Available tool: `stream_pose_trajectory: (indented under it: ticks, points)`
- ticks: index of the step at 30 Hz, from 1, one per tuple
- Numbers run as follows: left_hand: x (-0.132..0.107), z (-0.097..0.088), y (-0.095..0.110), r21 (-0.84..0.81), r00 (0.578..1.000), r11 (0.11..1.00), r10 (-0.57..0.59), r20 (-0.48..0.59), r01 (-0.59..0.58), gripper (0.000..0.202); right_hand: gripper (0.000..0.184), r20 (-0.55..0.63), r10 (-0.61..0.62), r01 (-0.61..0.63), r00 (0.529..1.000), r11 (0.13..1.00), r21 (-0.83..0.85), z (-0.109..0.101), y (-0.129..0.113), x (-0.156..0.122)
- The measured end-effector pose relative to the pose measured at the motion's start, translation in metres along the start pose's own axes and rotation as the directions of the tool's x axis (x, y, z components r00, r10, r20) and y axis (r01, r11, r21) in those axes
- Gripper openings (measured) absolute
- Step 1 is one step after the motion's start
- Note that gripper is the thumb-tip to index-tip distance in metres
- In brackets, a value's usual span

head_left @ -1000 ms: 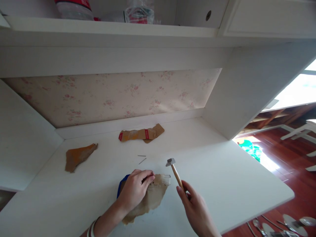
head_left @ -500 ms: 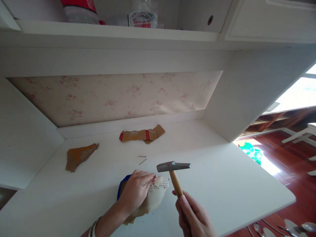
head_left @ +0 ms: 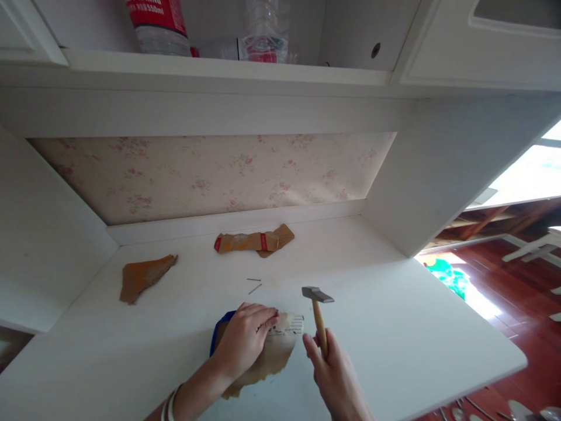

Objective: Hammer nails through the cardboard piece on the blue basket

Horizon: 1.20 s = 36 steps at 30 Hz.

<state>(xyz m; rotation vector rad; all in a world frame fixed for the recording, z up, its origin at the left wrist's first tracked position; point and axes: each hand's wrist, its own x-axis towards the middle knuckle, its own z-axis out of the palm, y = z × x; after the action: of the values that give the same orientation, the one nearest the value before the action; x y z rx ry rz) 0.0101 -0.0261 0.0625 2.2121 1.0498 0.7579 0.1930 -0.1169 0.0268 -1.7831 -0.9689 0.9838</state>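
My left hand [head_left: 245, 339] rests curled on a torn piece of brown cardboard [head_left: 272, 356] near the front of the white desk [head_left: 394, 327], fingers pinched together at its top edge; whether they hold a nail I cannot make out. A blue edge [head_left: 217, 333] shows under the cardboard at the left. My right hand [head_left: 335, 374] grips the wooden handle of a small hammer [head_left: 318, 307], its metal head raised just right of the cardboard. Two loose nails [head_left: 254, 284] lie on the desk behind my left hand.
Two more torn cardboard pieces lie further back, one at the left [head_left: 144, 276] and one with red tape in the middle [head_left: 254, 241]. Bottles [head_left: 158, 23] stand on the shelf above. The desk's right edge drops to a red wooden floor [head_left: 517, 292].
The hammer head swung up and left over the cardboard half a second ago, then drew back to the right. My left hand has stayed on the cardboard.
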Motion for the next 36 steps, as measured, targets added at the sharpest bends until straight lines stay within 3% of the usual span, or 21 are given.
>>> stream_pose_trajectory:
  ticks: [4,8,16,22,28,31,36]
  points:
    - [0.000,0.001,-0.002,-0.015,1.000,1.000,0.011,-0.005,-0.011,0.021,0.043,0.124,0.110,-0.121,0.986,0.989,0.083,0.010,-0.001,0.013]
    - [0.001,-0.004,0.000,-0.070,1.000,0.997,-0.018,-0.011,0.018,0.021,0.044,0.166,0.096,-0.130,0.981,0.970,0.206,0.019,-0.008,0.018]
    - [0.000,-0.044,-0.004,-0.185,0.954,0.960,-0.241,-0.179,0.208,0.022,0.044,0.165,0.034,-0.100,0.986,0.905,0.414,0.011,-0.029,0.019]
    - [-0.018,-0.065,-0.004,-0.297,0.918,0.918,-0.332,-0.218,0.262,0.025,0.045,0.224,0.029,-0.156,0.974,0.803,0.575,0.011,-0.041,0.011]
    - [-0.036,-0.085,-0.008,-0.247,0.870,0.923,-0.367,-0.329,0.296,0.026,0.044,0.263,0.029,-0.167,0.964,0.836,0.522,0.033,-0.043,0.007]
    - [-0.038,-0.085,-0.017,-0.202,0.884,0.927,-0.366,-0.292,0.317,0.027,0.044,0.252,0.062,-0.169,0.966,0.887,0.431,0.044,-0.042,0.007]
    - [-0.034,-0.068,-0.015,-0.156,0.929,0.946,-0.312,-0.200,0.284,0.024,0.042,0.247,0.088,-0.176,0.965,0.916,0.360,0.054,-0.033,0.012]
